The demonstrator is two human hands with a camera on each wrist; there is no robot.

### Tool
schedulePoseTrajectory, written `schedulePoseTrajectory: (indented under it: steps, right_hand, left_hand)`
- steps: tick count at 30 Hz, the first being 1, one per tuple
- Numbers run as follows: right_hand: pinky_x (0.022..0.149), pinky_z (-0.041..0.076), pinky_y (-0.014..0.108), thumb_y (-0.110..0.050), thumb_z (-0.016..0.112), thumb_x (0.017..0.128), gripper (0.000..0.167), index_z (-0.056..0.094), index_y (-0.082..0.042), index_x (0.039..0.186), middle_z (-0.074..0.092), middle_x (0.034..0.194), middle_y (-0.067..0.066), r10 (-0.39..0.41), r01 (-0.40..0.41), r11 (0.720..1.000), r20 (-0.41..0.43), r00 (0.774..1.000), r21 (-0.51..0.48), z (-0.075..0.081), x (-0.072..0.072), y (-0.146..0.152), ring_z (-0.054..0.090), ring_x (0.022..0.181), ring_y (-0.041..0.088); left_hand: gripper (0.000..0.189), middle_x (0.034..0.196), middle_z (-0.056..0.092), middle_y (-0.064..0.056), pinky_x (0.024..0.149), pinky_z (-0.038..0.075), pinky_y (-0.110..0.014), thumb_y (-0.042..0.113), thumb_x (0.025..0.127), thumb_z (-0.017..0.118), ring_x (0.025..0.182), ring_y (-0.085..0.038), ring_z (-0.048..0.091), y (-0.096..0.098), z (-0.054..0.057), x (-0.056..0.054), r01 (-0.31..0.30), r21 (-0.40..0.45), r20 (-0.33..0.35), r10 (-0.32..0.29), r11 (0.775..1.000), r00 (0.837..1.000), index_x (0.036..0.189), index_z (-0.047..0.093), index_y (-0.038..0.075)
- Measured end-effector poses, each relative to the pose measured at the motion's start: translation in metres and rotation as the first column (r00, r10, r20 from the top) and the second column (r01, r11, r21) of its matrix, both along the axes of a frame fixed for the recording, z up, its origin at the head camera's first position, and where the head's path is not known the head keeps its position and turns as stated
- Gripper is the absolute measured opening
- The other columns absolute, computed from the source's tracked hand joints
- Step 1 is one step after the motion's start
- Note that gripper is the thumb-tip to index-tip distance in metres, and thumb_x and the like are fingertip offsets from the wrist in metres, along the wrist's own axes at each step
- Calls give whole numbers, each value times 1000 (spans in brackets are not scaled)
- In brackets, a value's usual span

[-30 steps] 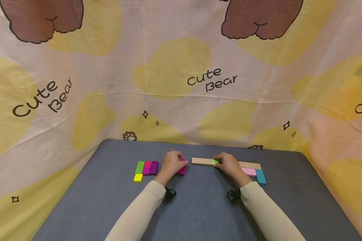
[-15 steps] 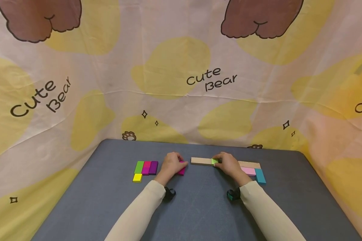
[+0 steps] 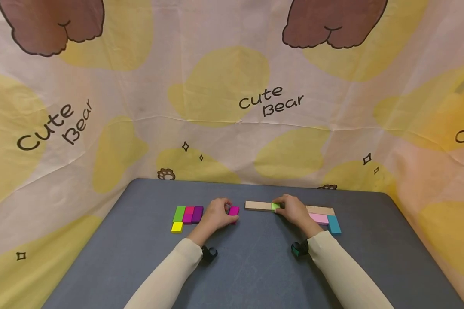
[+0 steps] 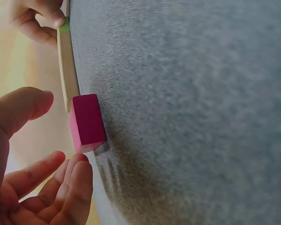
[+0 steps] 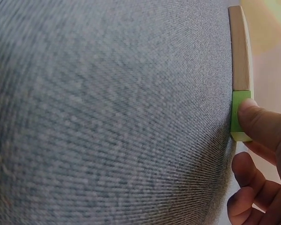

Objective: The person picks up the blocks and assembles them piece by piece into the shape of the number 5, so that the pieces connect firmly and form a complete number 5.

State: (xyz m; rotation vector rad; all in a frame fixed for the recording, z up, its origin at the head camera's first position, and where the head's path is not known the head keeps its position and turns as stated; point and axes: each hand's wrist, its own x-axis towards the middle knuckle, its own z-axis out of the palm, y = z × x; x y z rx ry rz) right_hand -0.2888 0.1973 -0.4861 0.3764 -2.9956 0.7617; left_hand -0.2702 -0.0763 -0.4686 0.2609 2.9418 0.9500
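Observation:
A magenta block [image 3: 234, 210] lies on the grey table in front of my left hand [image 3: 215, 216]. In the left wrist view the thumb and fingers are spread apart around the magenta block [image 4: 89, 119]; a fingertip is close to its end, and I cannot tell whether it touches. My right hand [image 3: 294, 211] pinches a small green block [image 3: 275, 207] between thumb and forefinger. That green block [image 5: 240, 111] sits flush against the end of a long natural wood block [image 5: 240, 51], which extends left from the hand.
Left of my left hand lie a green block [image 3: 179, 214], a pink-and-magenta pair [image 3: 187, 216], a purple block [image 3: 197, 215] and a yellow block [image 3: 177, 228]. Beyond my right hand are a wood block [image 3: 321, 210], a pink block [image 3: 319, 219] and a blue block [image 3: 334, 225]. A printed cloth hangs behind.
My left hand has let go of the magenta block, its fingers opening and the wrist drawing left. The block stays on the table. My right hand holds its place on the green block.

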Motion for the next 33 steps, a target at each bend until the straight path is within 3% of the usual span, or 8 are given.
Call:
schedulePoseTrajectory:
  steps: [10, 33]
  right_hand:
    - [85, 50, 48, -15, 74, 82, 29, 73, -12, 111, 67, 113, 9, -5, 5, 1000, -6, 1000, 5, 1, 1, 0, 63, 105, 31]
    - [84, 50, 48, -15, 74, 83, 28, 73, -13, 111, 67, 108, 7, -17, 17, 1000, 5, 1000, -2, 5, 3, -1, 63, 103, 30]
  left_hand:
    - [47, 92, 65, -6, 74, 50, -34, 25, 70, 83, 81, -17, 57, -1, -4, 4, 12, 24, 0, -12, 1000, 1000, 108, 66, 4]
    - [46, 93, 66, -7, 76, 51, -35, 25, 68, 83, 83, -18, 59, 18, -13, -12, -26, 73, -15, 28, 997, 1000, 106, 68, 4]
